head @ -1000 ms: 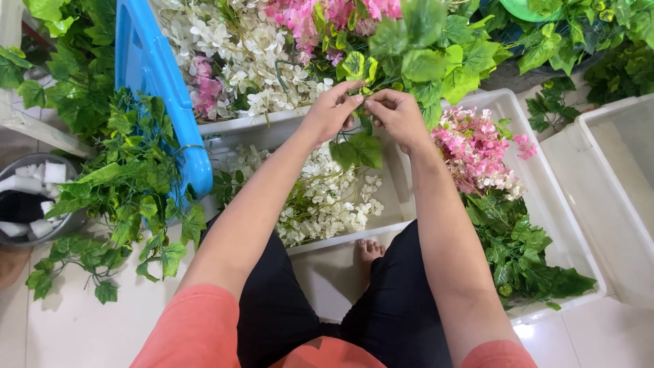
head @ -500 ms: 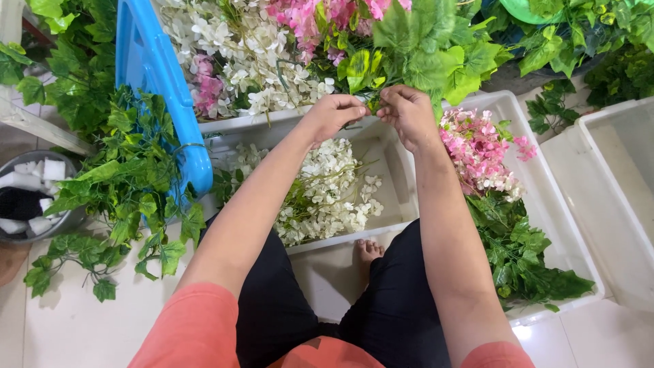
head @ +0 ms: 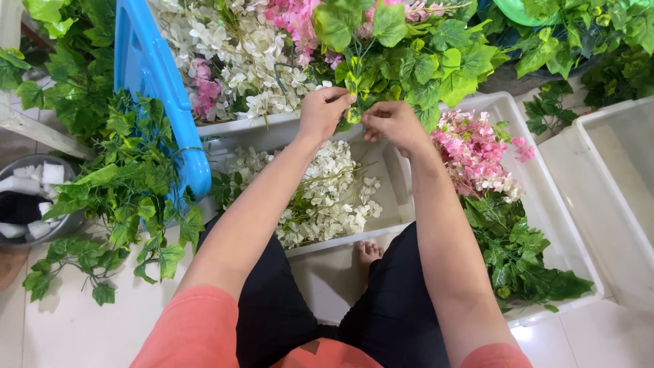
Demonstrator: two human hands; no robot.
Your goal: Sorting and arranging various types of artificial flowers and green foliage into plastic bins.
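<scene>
While both hands meet above the white tray (head: 477,109), the left hand (head: 323,112) pinches a small green leaf sprig (head: 353,95) and the right hand (head: 392,124) pinches its lower end. White blossoms (head: 320,197) lie just below the grip; pink blossoms (head: 477,153) sit to its right.

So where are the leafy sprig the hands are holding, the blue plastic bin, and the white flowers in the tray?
green leafy sprig (head: 352,102), head view, on the small leaves pinched between both hands.
blue plastic bin (head: 146,65), head view, on its side wall.
white flower sprays (head: 327,197), head view, on the middle of the pile.
</scene>
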